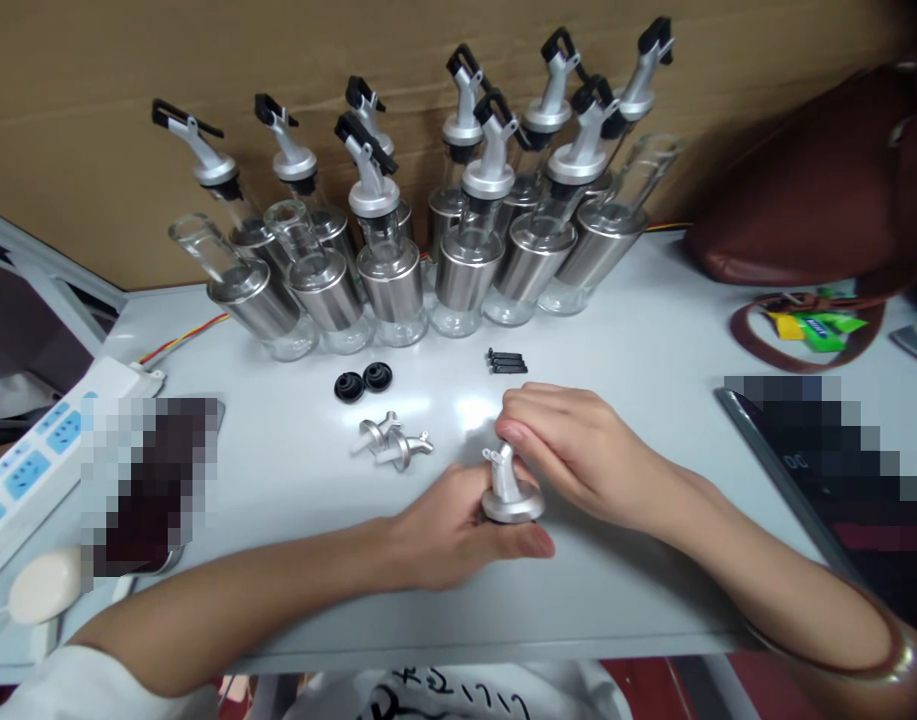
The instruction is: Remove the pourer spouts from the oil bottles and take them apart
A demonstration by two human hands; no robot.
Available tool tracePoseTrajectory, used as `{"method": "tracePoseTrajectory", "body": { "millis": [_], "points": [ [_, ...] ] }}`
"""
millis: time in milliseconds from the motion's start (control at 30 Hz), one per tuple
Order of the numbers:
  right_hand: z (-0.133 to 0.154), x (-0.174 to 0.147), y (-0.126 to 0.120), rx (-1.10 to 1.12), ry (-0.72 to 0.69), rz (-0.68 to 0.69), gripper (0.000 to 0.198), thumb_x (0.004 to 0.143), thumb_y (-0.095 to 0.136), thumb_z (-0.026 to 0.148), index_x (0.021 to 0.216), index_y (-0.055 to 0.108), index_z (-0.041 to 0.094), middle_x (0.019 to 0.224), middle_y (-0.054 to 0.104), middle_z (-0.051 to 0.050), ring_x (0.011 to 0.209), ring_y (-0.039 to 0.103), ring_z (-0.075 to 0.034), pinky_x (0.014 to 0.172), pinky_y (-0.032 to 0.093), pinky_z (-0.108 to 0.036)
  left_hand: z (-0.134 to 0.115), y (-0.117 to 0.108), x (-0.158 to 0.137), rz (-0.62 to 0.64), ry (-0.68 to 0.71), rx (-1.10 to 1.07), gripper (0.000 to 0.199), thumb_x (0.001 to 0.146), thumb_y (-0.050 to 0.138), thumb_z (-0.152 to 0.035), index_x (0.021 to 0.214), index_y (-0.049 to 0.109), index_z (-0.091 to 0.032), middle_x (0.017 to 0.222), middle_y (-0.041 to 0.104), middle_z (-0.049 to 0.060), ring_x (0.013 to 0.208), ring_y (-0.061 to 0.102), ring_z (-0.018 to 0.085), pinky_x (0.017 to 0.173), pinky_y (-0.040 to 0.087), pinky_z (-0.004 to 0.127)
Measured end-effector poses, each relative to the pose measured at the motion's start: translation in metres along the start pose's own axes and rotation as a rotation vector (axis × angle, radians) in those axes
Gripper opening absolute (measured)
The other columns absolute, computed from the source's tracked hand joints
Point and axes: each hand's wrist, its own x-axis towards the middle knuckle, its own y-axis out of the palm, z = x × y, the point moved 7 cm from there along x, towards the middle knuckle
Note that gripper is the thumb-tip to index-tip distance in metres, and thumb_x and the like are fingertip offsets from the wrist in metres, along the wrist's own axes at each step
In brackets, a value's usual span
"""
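My left hand is wrapped round the base of a silver pour spout, which stands upright above the table. At the spout's tip, the fingers of my right hand are curled closed; what they hold there, if anything, is hidden. Left of my hands lie two silver spouts with clear tubes. Behind these are two round black stoppers. Several small black levers lie together beyond my right hand.
Glass bottles with steel sleeves line the back, most topped with spouts, a few with bare necks. A power strip and a phone lie at left. At right are a tablet, a brown bag and green packets.
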Motion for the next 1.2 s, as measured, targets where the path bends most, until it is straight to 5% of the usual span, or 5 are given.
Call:
{"method": "tracePoseTrajectory", "body": {
  "millis": [233, 433, 700, 967, 1200],
  "points": [
    [0.009, -0.002, -0.003, -0.037, -0.112, -0.088, 0.036, 0.103, 0.026, 0.022, 0.071, 0.044, 0.022, 0.061, 0.05, 0.0, 0.057, 0.042, -0.015, 0.06, 0.038, -0.026, -0.001, 0.0, -0.001, 0.047, 0.014, 0.046, 0.063, 0.071, 0.054, -0.08, 0.061, 0.039, -0.019, 0.059, 0.037, -0.004, 0.056, 0.034, 0.01, 0.052, 0.028, 0.027],
    [-0.004, -0.003, -0.008, 0.021, -0.05, -0.09, 0.033, 0.103, 0.027, 0.026, 0.074, 0.044, 0.022, 0.064, 0.05, 0.0, 0.058, 0.043, -0.014, 0.059, 0.038, -0.027, 0.002, -0.012, -0.005, -0.177, 0.086, -0.101, 0.053, 0.081, 0.054, -0.071, 0.09, 0.043, -0.019, 0.07, 0.051, -0.003, 0.055, 0.046, 0.009, 0.054, 0.038, 0.024],
    [-0.001, -0.003, -0.007, -0.005, -0.068, -0.084, 0.036, 0.103, 0.03, 0.024, 0.068, 0.039, 0.022, 0.059, 0.044, 0.002, 0.054, 0.04, -0.013, 0.055, 0.035, -0.025, 0.009, -0.012, -0.004, -0.184, 0.035, -0.074, 0.054, 0.081, 0.052, -0.071, 0.084, 0.044, -0.018, 0.068, 0.05, -0.002, 0.054, 0.047, 0.009, 0.053, 0.037, 0.025],
    [0.0, -0.001, -0.009, -0.115, -0.04, -0.063, 0.035, 0.1, 0.033, 0.02, 0.065, 0.037, 0.023, 0.056, 0.043, 0.003, 0.05, 0.037, -0.012, 0.052, 0.032, -0.025, 0.01, -0.013, -0.006, -0.289, 0.049, 0.092, 0.032, 0.094, 0.047, -0.048, 0.102, 0.032, -0.022, 0.073, 0.047, -0.004, 0.065, 0.045, 0.012, 0.064, 0.038, 0.029],
    [-0.002, -0.002, -0.011, -0.195, -0.021, -0.072, 0.036, 0.1, 0.034, 0.019, 0.065, 0.035, 0.023, 0.054, 0.042, 0.003, 0.048, 0.036, -0.012, 0.05, 0.031, -0.025, 0.007, -0.015, -0.004, -0.312, 0.046, -0.017, 0.046, 0.086, 0.053, -0.062, 0.097, 0.041, -0.02, 0.076, 0.048, -0.003, 0.061, 0.045, 0.01, 0.057, 0.036, 0.025]
  ]
}}
